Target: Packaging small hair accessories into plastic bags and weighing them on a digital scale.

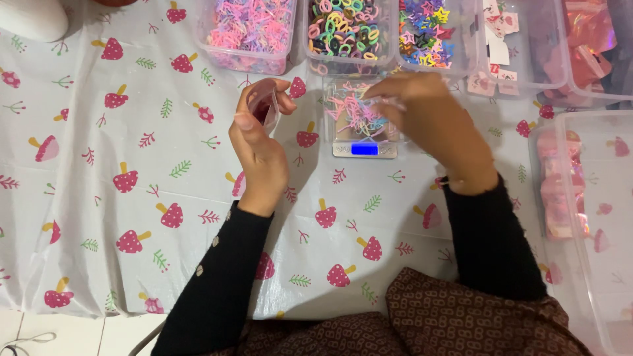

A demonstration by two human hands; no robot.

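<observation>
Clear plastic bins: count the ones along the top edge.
5, left to right: pink bands, mixed rings, star shapes, paper cards, shiny pink bags. More may lie out of frame.

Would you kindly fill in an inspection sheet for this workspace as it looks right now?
Surface: table cover in white with a mushroom print.
Job's things: small clear bag in the left hand; pastel bands heaped on a small scale, right hand on them.
Clutter: clear bins of bands, rings and stars along the far edge; lidless tub at right.
Hands: left pinching the bag; right blurred.
Cables: nothing seen.
Surroundings: tiled floor below.
</observation>
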